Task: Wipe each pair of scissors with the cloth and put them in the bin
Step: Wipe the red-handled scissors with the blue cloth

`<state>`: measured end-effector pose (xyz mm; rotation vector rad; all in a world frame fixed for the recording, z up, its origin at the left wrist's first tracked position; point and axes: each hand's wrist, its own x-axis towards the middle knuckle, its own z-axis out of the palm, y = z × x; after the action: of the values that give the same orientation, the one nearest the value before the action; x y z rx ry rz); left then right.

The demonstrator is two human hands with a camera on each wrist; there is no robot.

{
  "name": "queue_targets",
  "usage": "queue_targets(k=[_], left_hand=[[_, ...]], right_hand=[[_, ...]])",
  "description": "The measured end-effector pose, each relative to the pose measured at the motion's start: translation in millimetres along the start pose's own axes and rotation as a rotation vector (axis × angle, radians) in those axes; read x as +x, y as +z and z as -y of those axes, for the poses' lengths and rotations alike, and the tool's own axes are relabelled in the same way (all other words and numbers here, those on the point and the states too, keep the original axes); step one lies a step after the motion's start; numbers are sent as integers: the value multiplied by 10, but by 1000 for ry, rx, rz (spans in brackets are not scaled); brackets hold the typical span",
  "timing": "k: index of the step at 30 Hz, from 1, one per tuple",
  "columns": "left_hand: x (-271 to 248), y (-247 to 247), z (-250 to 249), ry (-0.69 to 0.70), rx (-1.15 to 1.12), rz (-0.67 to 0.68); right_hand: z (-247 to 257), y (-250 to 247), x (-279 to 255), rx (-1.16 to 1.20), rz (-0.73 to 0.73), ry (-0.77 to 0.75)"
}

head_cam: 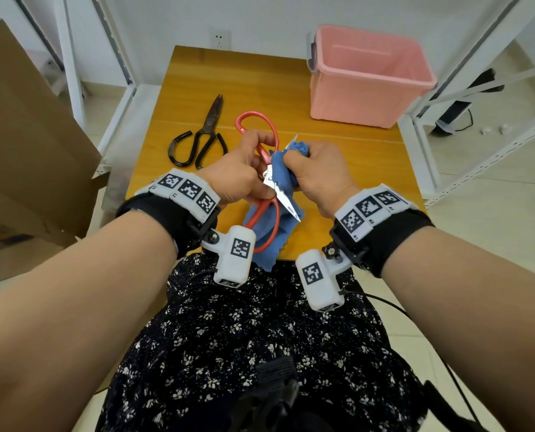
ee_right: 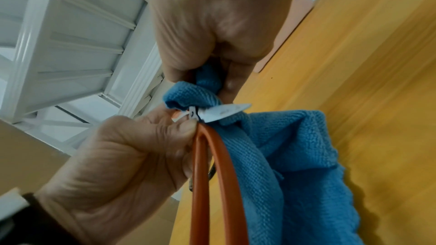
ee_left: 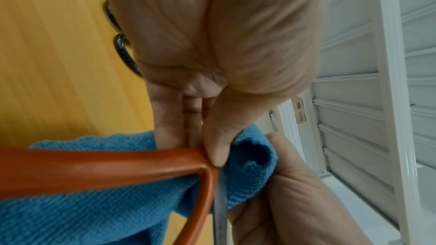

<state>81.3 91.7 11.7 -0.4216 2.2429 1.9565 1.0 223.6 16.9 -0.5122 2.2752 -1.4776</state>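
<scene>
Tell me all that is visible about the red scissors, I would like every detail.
The red scissors have large looped handles in smooth orange-red, plastic by the look, and shiny pointed metal blades, spread open. They are held up above the table, not lying on it. The left hand grips them where handles meet blades, thumb pressing at the joint. The right hand holds the blue cloth bunched around one blade; the other blade points toward the person, with cloth hanging beneath.

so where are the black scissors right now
In the head view the black scissors lie untouched on the wooden table, left of the red scissors being wiped and across from the pink bin.
</scene>
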Motion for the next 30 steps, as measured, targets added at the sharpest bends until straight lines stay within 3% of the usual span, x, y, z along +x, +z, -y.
queue_targets(k=[10, 24, 30], left_hand=[[-32, -17, 79, -32, 4, 13], [-33, -13, 30, -28, -25, 34], [-19, 1, 20, -32, -38, 39]], right_hand=[[-61, -38, -18, 41, 144, 51], [-3, -34, -61, -95, 57, -59], [18, -45, -82, -80, 56, -33]])
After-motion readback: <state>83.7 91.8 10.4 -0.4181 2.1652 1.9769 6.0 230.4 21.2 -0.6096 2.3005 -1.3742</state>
